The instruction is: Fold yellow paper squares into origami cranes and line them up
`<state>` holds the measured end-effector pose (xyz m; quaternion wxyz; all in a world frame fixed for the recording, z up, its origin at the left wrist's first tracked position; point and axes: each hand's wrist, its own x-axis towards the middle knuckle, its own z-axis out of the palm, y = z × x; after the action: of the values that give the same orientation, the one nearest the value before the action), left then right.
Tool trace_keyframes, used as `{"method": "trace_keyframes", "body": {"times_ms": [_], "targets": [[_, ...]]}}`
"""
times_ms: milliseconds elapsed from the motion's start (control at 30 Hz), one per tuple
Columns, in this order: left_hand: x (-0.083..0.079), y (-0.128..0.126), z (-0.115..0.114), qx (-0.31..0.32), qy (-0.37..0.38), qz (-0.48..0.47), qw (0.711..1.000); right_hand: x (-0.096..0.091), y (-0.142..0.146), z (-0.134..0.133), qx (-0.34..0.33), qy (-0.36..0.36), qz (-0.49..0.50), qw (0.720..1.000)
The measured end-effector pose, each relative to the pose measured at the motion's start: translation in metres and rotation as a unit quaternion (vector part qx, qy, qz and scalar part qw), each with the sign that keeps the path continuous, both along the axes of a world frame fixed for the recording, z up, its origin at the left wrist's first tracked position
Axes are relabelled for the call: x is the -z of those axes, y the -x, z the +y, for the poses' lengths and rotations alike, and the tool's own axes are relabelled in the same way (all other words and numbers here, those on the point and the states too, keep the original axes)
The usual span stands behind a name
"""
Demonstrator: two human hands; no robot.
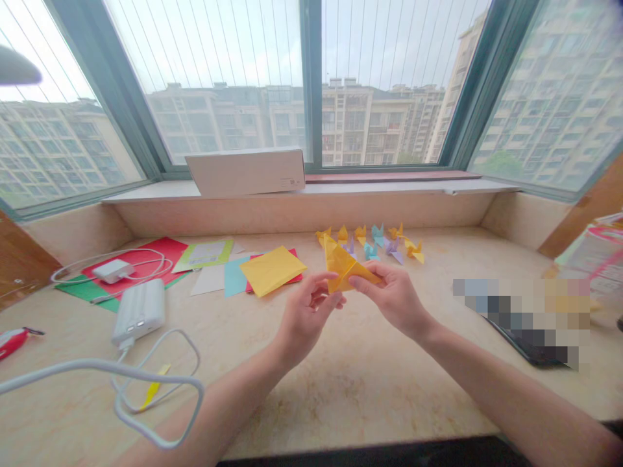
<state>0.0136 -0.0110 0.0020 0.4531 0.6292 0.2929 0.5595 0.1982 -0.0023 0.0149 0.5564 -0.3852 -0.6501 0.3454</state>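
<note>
A sheet of yellow origami paper [341,263], partly folded with a tall pointed flap, is held up above the counter between both hands. My left hand [311,305] pinches its lower left corner, thumb in front. On the right side, my right hand [394,292] grips the paper with the thumb pressed on its front face. Just behind the paper stand several small folded paper birds in yellow, blue and purple, among them a blue bird [371,251] and a yellow bird [415,250]. Left of my hands lies a flat yellow sheet [273,269] on top of red and blue ones.
A white power bank [140,311] with looping cables and a white charger [113,271] lie at the left near red and green sheets. At the right is a dark phone [530,344], partly blurred out. A white box [246,172] stands on the windowsill.
</note>
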Motion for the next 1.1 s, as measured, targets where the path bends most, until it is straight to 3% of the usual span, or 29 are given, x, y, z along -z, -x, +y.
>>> {"method": "trace_keyframes", "body": {"times_ms": [367, 767, 967, 1100], "targets": [[-0.0045, -0.0016, -0.0029, 0.026, 0.082, -0.013, 0.996, 0.0004, 0.0056, -0.0051, 0.003, 0.010, 0.042, 0.999], [-0.0092, -0.0011, -0.0042, 0.053, 0.103, 0.043, 0.992, 0.0058, 0.0063, 0.0020, -0.005, 0.055, 0.136, 0.989], [-0.0076, 0.0001, 0.0003, 0.055, 0.111, 0.020, 0.992, 0.0015, 0.0082, -0.0033, -0.026, 0.067, 0.132, 0.989], [-0.0091, 0.0042, 0.0051, 0.035, 0.117, -0.002, 0.992, -0.0027, 0.0024, 0.0005, -0.045, 0.077, 0.059, 0.994]]}}
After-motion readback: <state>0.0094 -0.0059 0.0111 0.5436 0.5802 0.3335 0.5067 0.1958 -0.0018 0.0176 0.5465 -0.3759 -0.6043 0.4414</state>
